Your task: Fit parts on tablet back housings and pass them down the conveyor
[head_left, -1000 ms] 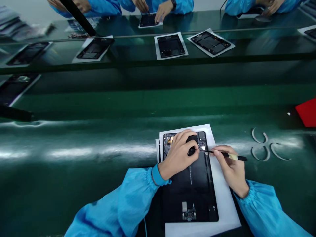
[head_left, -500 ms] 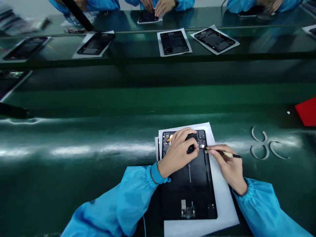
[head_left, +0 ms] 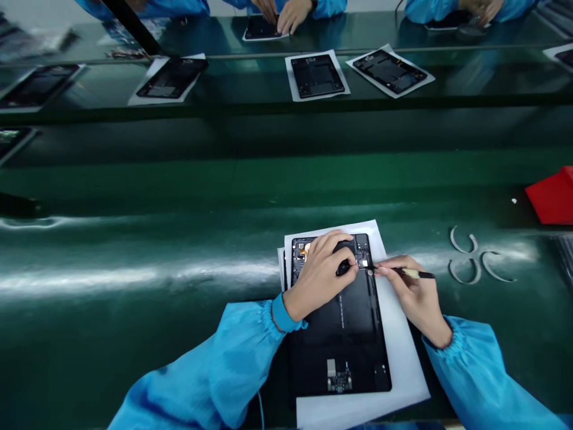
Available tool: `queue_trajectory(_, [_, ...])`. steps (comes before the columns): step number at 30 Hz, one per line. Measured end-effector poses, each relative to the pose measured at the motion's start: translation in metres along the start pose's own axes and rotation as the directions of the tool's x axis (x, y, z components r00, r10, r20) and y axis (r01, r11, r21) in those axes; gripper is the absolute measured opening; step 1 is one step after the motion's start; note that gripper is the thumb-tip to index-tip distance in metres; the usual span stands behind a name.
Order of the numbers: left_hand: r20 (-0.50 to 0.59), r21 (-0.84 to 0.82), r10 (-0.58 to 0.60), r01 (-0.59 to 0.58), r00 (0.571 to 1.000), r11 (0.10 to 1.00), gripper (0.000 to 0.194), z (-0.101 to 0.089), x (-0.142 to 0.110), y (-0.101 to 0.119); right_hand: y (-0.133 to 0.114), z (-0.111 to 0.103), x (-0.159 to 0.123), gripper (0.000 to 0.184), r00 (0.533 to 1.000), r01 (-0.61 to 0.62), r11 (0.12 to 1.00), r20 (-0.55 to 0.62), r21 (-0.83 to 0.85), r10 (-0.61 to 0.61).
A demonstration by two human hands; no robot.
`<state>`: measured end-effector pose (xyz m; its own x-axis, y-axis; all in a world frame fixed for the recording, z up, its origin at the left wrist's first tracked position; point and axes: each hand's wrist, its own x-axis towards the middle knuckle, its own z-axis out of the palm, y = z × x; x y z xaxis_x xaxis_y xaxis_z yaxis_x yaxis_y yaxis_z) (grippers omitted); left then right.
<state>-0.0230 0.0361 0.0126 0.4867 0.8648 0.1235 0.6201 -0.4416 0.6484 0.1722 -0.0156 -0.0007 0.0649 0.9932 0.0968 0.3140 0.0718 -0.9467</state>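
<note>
An opened black tablet [head_left: 353, 346] lies on white sheets [head_left: 405, 358], with its circuit board and inner parts showing. My left hand [head_left: 320, 272] rests over its upper part. Thumb and forefinger are pinched together near the upper right corner; whatever they hold is hidden or too small to make out. From the right side, my right hand [head_left: 414, 292] grips a slim black-and-cream tool [head_left: 412, 273] like a pen. The tool's thin dark tip reaches the tablet's right edge, close to the left fingertips and a small white part [head_left: 364, 263].
Curved pale strips [head_left: 465, 272] lie right of the sheets, and a red object [head_left: 553, 194] sits farther right. Across the raised shelf are several opened tablets on white sheets, including one tablet [head_left: 317, 76] near the middle. Behind it, co-workers in blue sleeves handle devices.
The view has shifted slightly, so most things appear a little left and higher. Both hands keep nearly the same pose at the tablet's upper right corner.
</note>
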Motion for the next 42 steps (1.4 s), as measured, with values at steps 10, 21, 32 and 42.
queue_trajectory(10, [-0.001,-0.008,-0.003,0.003,1.0,1.0,0.006,0.0,0.0,0.001,0.004,-0.003,-0.003,0.01,0.998,-0.006,0.999,-0.063,-0.044,0.004])
queue_trajectory(21, [-0.084,0.065,-0.01,0.016,0.996,0.998,0.007,-0.018,-0.011,-0.001,0.01,-0.004,-0.006,0.013,0.949,-0.023,0.979,-0.303,0.204,0.086])
queue_trajectory(32, [-0.11,0.315,0.057,-0.02,0.992,0.949,0.024,-0.005,-0.044,-0.002,0.006,-0.007,-0.002,0.025,0.951,0.038,0.895,-0.291,0.445,0.104])
queue_trajectory(42, [-0.223,-0.411,0.034,-0.126,0.974,0.903,0.01,-0.05,-0.115,0.066,-0.06,-0.006,-0.058,0.023,0.939,0.337,0.942,0.074,-0.004,-0.336])
